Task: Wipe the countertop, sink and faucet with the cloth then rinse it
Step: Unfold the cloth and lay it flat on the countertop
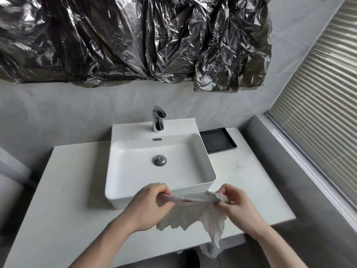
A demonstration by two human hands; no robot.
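Two bare forearms, entering from 6 o'clock, no sleeves in view. Left hand toward 7 o'clock, right hand toward 5 o'clock; short nails, slim fingers.

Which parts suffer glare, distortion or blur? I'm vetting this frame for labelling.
Head view: glare streaks the crinkled silver plastic sheet; wide-angle bending curves the white stone countertop edges; the speckled grey cloth looks slightly soft.
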